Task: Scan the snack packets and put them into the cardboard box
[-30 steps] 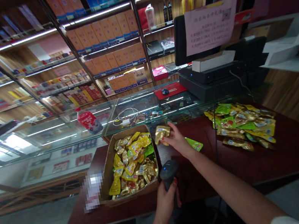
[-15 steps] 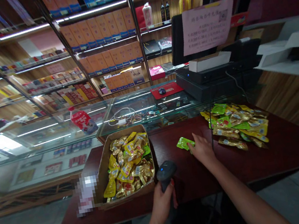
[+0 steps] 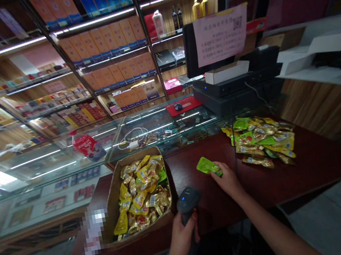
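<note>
Lying in the cardboard box [image 3: 112,209]: yellow-gold packets [image 3: 144,193], apparently foil.

And here's the counter [image 3: 315,163], a dark reddish-brown top with a slight sheen, its near edge running at a slant! Over on its left half sits a cardboard box [image 3: 113,199], open-topped and well filled. Beside that, at the left end, a pixelated patch [image 3: 93,235], too coarse to read. Across to the right, well apart from the box, a loose heap of packets [image 3: 261,138], gold, yellow and green, overlapping, sprawled near the back edge!
</note>
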